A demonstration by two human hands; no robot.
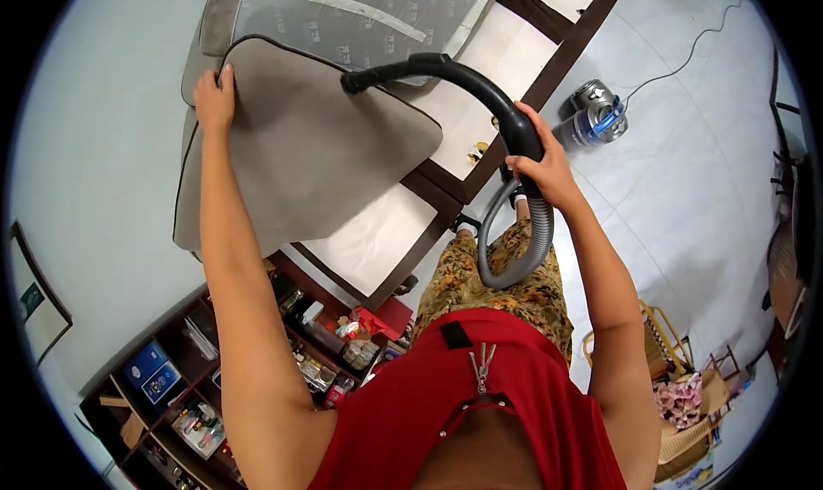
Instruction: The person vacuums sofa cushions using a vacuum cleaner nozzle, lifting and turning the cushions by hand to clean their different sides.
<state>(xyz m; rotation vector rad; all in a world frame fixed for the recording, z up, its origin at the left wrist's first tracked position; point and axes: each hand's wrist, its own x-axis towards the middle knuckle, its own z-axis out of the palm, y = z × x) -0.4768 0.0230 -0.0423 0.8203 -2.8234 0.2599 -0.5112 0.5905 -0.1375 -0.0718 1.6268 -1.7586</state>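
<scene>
My right hand [545, 157] is wrapped round the black handle of a vacuum hose [467, 77]. The hose's brush end touches the upper right part of a grey-brown cushion [296, 147] with dark piping. At the cushion's upper left edge, my left hand [216, 96] grips it, thumb on the face and fingers over the rim. From the handle, the ribbed grey hose loops down in front of my patterned trousers. The vacuum's body [598, 117] stands on the floor to the right.
A wooden sofa frame [536, 96] with pale seat panels runs behind the cushion, with a plastic-wrapped cushion [343, 18] on it. Shelves [193, 370] of small items stand lower left. A cord crosses the tiled floor; a yellow-framed chair [656, 336] is lower right.
</scene>
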